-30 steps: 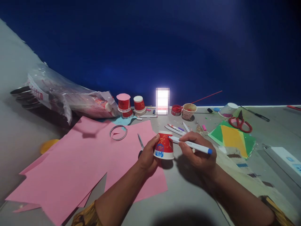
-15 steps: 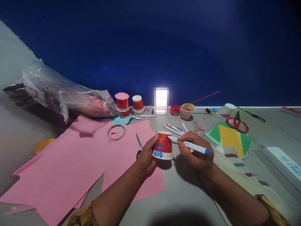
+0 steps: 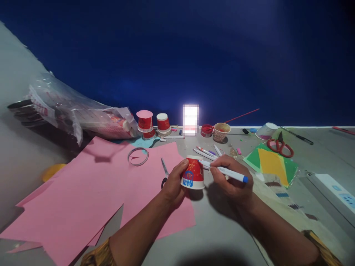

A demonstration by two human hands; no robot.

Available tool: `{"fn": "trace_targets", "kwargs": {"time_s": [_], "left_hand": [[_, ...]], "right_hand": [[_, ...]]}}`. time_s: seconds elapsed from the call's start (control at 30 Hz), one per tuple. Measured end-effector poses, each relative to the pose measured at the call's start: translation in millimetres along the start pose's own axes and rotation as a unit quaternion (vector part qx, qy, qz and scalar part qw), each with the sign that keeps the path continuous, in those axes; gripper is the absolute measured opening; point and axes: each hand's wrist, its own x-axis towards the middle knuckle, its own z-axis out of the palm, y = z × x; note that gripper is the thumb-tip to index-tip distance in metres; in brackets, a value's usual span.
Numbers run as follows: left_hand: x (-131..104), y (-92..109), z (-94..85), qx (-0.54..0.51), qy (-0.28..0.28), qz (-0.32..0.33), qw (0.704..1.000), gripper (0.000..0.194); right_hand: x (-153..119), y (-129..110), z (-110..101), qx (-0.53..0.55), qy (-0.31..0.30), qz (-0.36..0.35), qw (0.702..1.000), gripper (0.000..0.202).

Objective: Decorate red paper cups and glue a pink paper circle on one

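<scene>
A red paper cup [image 3: 195, 171] with gold print and a white rim is held upside down in my left hand [image 3: 175, 181], rim toward me. On its side is a blue drawing [image 3: 188, 179] with wavy lines hanging below a rounded shape. My right hand [image 3: 234, 179] pinches a white marker [image 3: 226, 171] with a blue end. The marker's tip is at the cup's upper right side; whether it touches, I cannot tell. Small scissors [image 3: 164, 170] lie just left of my left hand, partly hidden, on pink paper [image 3: 91, 192].
Behind my hands lie several markers [image 3: 205, 153]. Farther back stand stacked cups [image 3: 145, 123], a red paint pot [image 3: 206, 130] and a patterned cup [image 3: 221, 131]. To the right are red-handled scissors [image 3: 280, 147], coloured sheets [image 3: 273, 164] and a power strip [image 3: 338, 190]. A tape ring [image 3: 138, 165] sits left.
Almost nothing differs. The whole view has shifted slightly, and both hands keep the cup and marker in nearly the same pose.
</scene>
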Motion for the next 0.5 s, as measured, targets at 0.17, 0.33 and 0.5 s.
{"fn": "trace_targets", "kwargs": {"time_s": [0.17,0.33,0.5], "left_hand": [[0.4,-0.5,-0.6,0.001,-0.006,0.005,1.000,0.030],[1.4,-1.6,-1.7,0.004,0.002,0.011,1.000,0.027],[0.0,-0.2,-0.6,0.017,-0.012,0.023,1.000,0.027]], "right_hand": [[1.7,-1.6,-1.0,-0.001,-0.005,-0.001,1.000,0.010],[2.8,-3.6,-1.9,-0.002,-0.005,-0.010,1.000,0.012],[2.8,-3.3,-1.9,-0.003,-0.006,-0.015,1.000,0.012]]}}
